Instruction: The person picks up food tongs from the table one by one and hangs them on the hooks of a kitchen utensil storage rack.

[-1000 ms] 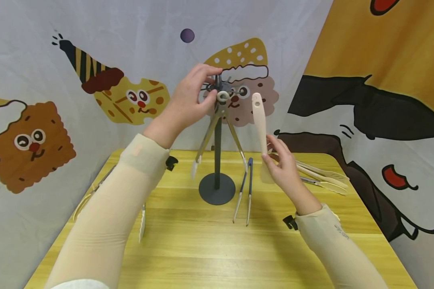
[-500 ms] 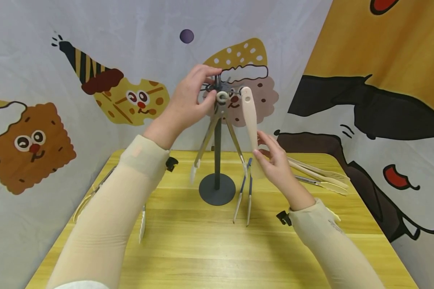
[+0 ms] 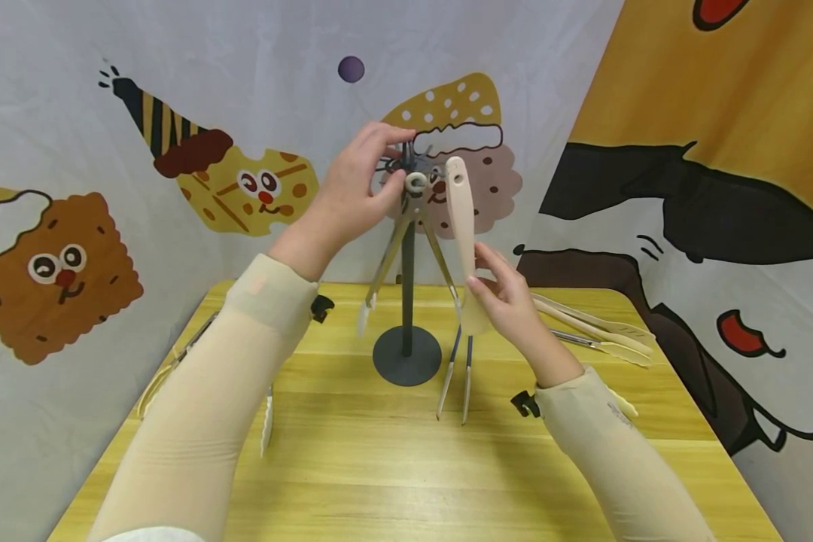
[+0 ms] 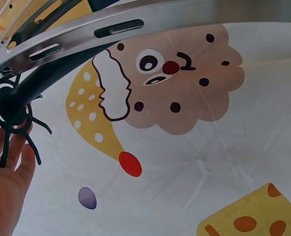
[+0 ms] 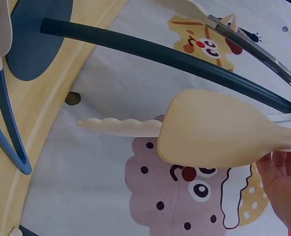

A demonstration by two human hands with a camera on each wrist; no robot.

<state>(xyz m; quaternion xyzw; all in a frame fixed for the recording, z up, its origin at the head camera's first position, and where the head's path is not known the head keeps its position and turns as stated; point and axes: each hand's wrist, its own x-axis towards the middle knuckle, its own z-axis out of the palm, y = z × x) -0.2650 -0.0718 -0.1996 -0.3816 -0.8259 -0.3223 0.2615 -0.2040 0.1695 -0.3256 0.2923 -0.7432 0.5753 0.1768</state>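
Observation:
My left hand holds the hooked top of a dark utensil stand, thumb and fingers around it. In the left wrist view the stand's hooks stick out beside the fingers. Tongs hang from the stand with their legs spread. My right hand pinches a cream turner low on its handle. Upright, it has its holed end up and its broad blade down. That end is just right of the hooks; whether it touches one I cannot tell.
Blue-handled tongs lie on the wooden table in front of the stand's right side. Several cream utensils lie at the right. More utensils are at the left edge, partly behind my left sleeve. A printed cloth hangs behind.
My right hand has moved left with the turner, bringing its holed end up beside the stand's hooks. The left hand has stayed on the stand.

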